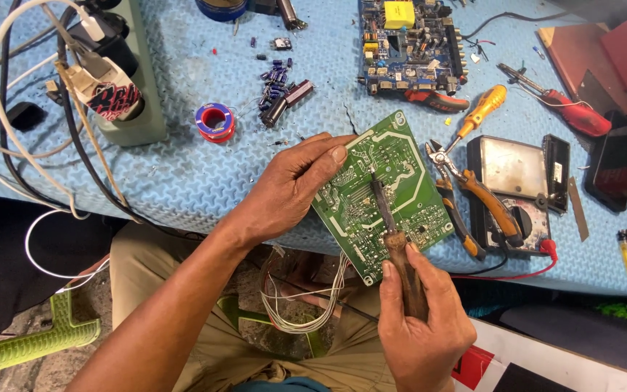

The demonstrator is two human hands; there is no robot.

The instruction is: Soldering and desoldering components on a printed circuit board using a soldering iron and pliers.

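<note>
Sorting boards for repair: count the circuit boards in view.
2. A green board held at the table edge by the left hand, and a blue board lying at the table's top. Others may be hidden off-frame.

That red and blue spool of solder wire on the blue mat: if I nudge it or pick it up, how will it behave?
The solder spool lies flat on its flange, so a nudge would probably slide it rather than roll it. The bumpy blue mat likely adds drag. Tipped on edge, its round flanges could roll. It looks small but may feel heavy for its size.
</note>
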